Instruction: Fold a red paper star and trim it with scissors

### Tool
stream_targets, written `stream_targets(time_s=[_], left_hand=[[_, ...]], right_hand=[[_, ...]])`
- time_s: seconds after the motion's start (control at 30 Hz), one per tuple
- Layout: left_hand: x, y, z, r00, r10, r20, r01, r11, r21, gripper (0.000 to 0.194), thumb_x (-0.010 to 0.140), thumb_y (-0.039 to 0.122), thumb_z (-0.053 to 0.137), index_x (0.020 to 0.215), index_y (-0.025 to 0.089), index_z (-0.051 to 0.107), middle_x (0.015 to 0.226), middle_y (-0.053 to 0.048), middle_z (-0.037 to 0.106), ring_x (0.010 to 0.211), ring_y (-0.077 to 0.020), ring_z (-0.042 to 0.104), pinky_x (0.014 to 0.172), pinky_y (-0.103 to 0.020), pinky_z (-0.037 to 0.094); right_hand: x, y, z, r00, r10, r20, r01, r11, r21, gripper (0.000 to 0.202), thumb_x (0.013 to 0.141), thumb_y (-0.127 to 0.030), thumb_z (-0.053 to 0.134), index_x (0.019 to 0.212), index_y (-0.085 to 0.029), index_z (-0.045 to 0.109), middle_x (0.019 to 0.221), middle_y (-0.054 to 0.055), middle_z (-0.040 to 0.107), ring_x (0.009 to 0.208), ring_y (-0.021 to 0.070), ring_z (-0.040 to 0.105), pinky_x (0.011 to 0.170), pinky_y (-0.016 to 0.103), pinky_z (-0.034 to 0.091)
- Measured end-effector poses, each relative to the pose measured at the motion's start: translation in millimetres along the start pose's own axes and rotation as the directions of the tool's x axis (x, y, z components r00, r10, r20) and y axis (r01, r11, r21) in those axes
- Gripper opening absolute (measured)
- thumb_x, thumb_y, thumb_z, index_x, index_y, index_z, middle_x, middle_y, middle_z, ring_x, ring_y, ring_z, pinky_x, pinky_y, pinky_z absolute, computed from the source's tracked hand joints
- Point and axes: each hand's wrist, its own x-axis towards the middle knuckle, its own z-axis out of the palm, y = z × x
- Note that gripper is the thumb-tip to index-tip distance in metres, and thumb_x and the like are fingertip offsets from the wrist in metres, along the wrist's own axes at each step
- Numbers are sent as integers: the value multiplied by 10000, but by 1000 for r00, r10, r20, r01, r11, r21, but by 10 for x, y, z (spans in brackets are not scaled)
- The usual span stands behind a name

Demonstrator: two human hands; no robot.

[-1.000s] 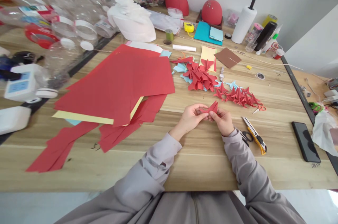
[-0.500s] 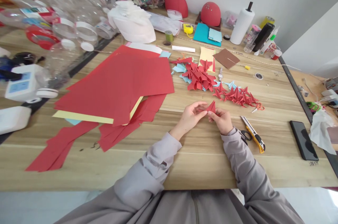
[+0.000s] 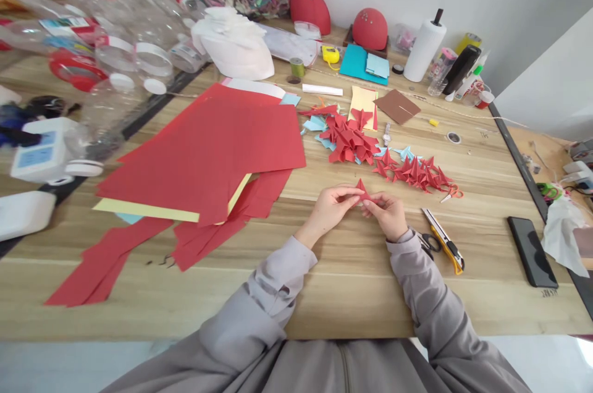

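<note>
L hand (image 3: pixel 334 204) & R hand (image 3: pixel 388 214) both pinching small red folded paper (image 3: pixel 362 189), wearer's side of folded-paper heap (image 3: pixel 351 138). Prob. mid-fold/shaping step; next move likely calls for firm, careful fingertip press.

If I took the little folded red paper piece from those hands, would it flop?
Probably not: the folded red paper piece shows a crisp, pointed shape. It's likely light, being small and thin. That narrow point might bend if squeezed.
</note>
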Motion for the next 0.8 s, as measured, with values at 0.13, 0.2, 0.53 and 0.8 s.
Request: stream_targets(time_s=[0.13, 0.2, 0.53, 0.8], left_hand=[[11, -36, 2, 999, -9, 36, 9, 1000, 2, 216, 631, 263, 691, 819, 162, 721, 876, -62, 695, 800, -187, 614, 709, -284, 497], [13, -56, -1, 997, -30, 66, 29, 999, 16, 236, 626, 260, 699, 841, 163, 721, 851, -56, 703, 759, -176, 619, 702, -286, 502], [20, -68, -1, 1000, -20, -9, 21, 1000, 17, 172, 619, 242, 714, 773, 164, 724, 815, -64, 722, 747, -188, 649, 719, -303, 514], [57, -107, 12, 994, -103, -39, 99, 991, -93, 228, 624, 308, 716, 785, 147, 725, 747, -70, 714, 671, -175, 635, 675, -308, 509]], right_hand=[[2, -12, -1, 1000, 14, -8, -14, 1000, 4, 349, 560, -458, 768, 660, -158, 622, 535, 15, 667, 437, 122, 591, 451, 246, 511], [-4, -12, -4, 1000, 7, 0, -7, 1000, 1, 333, 571, -449, 765, 655, -157, 629, 545, 20, 673, 428, 120, 586, 442, 247, 510], [0, -2, -13, 998, 6, 59, -9, 999, 50, 341, 661, -492, 692, 691, -155, 646, 612, 40, 701, 483, 149, 640, 499, 284, 557], [26, 24, -14, 999, 20, 41, -23, 995, 95, 379, 630, -520, 704, 706, -161, 609, 607, 37, 702, 482, 167, 649, 502, 301, 562]])
